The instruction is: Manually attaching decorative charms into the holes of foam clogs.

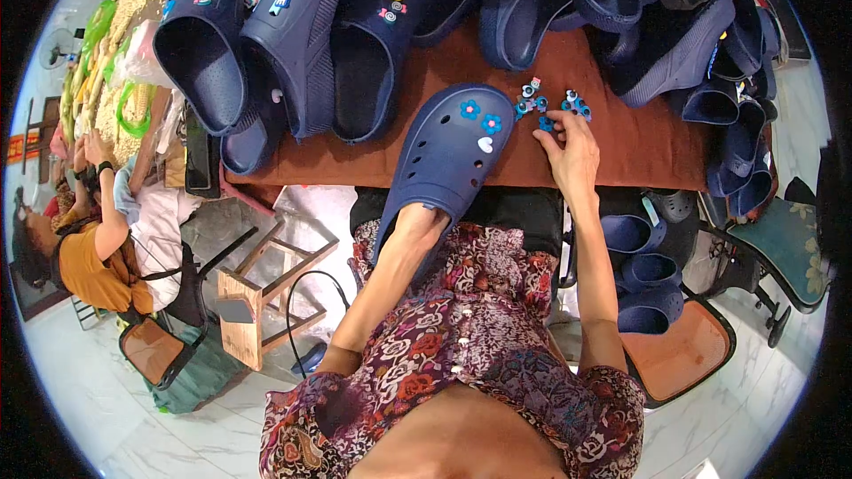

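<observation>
A dark blue clog (pixel 417 155) points away from me at the front edge of the brown cloth-covered table. Two blue flower charms and a white heart charm sit in holes on its upper, among bare holes. My left hand (pixel 420 227) is pushed in through the heel opening and holds the clog from inside; its fingers are hidden. Right of the toe, my right hand (pixel 572 149) has thumb and index finger closed around a small blue charm (pixel 545 124). Small blue and white charms (pixel 531 99) lie in a cluster beside those fingertips, with more charms (pixel 577 104) just right.
Many dark blue clogs (pixel 288 44) crowd the table's far side, some with charms. Others (pixel 643 270) sit low at right, near an orange-brown seat (pixel 683 355) and a green chair (pixel 785 248). A wooden stool (pixel 244 302) stands left. A person in mustard (pixel 98 253) sits far left.
</observation>
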{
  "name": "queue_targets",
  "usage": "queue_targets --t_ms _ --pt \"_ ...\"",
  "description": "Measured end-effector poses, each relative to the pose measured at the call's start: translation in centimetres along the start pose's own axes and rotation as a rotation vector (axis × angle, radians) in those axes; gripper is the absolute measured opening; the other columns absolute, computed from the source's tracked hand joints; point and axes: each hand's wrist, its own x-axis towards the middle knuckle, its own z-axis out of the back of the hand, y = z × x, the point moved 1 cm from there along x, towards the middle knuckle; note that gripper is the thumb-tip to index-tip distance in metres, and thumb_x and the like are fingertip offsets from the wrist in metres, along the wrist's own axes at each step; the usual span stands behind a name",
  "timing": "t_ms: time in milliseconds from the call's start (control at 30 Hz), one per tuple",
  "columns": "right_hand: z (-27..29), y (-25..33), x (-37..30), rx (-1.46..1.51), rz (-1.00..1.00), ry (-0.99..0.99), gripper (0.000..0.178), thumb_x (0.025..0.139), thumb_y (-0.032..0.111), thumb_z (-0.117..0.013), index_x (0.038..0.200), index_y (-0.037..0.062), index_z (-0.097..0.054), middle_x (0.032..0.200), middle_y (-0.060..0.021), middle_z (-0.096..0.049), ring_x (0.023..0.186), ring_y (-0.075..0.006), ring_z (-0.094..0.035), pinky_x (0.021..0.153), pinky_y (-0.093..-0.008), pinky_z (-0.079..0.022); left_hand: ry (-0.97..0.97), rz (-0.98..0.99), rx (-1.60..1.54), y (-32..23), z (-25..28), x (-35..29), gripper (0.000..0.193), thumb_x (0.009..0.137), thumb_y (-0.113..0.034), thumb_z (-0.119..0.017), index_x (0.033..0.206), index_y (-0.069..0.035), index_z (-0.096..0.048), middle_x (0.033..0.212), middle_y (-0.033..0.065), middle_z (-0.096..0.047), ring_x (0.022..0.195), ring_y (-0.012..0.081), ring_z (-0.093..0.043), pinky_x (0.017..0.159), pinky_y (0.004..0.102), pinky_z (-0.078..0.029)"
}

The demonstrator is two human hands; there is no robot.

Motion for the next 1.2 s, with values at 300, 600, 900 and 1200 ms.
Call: queue_targets --t_ms 300,600,900,1200 --pt "0.8 0.6 -0.7 0.081 -0.028 -0.006 0.018 0.088 0.014 -0.063 0.102 0.0023 -0.064 0.088 -0.0119 -0.063 0.074 -0.0216 -0.062 0.068 -0.0330 -0.050 -0.026 -0.003 0.027 0.3 -0.3 -0.1 0.037 0.098 -0.016 -0.048 0.133 -0.002 -0.048 0.134 0.0102 -0.054 0.118 0.0241 -0.054 0.103 0.0413 -0.044" --pt "0.4 5.3 -4.4 0.847 -0.149 0.310 0.019 0.096 0.011 -0.056 0.109 0.0004 -0.064 0.094 -0.0038 -0.065 0.082 -0.0075 -0.059 0.074 -0.0230 -0.049 0.038 -0.021 0.019 0.6 -0.6 -0.1 0.037 0.098 -0.018 -0.050 0.131 -0.001 -0.049 0.130 0.0110 -0.056 0.114 0.0235 -0.058 0.099 0.0395 -0.047" --pt "-1.3 6.0 -4.9 0.967 -0.194 0.301 0.016 0.090 0.007 -0.064 0.104 -0.0003 -0.063 0.091 -0.0040 -0.065 0.082 -0.0077 -0.059 0.073 -0.0227 -0.049 0.167 -0.076 0.088 0.8 -0.4 0.0 0.039 0.098 -0.019 -0.051 0.131 0.001 -0.047 0.131 0.0123 -0.055 0.114 0.0226 -0.057 0.101 0.0377 -0.046" --pt "-1.4 5.6 -4.2 1.067 -0.250 0.358 0.021 0.084 0.006 -0.072 0.101 0.0006 -0.061 0.086 -0.0013 -0.060 0.078 -0.0052 -0.056 0.068 -0.0203 -0.049 0.190 -0.063 0.117 0.9 -0.3 0.0 0.037 0.098 -0.018 -0.052 0.130 0.000 -0.047 0.127 0.0117 -0.055 0.111 0.0203 -0.057 0.097 0.0358 -0.048"
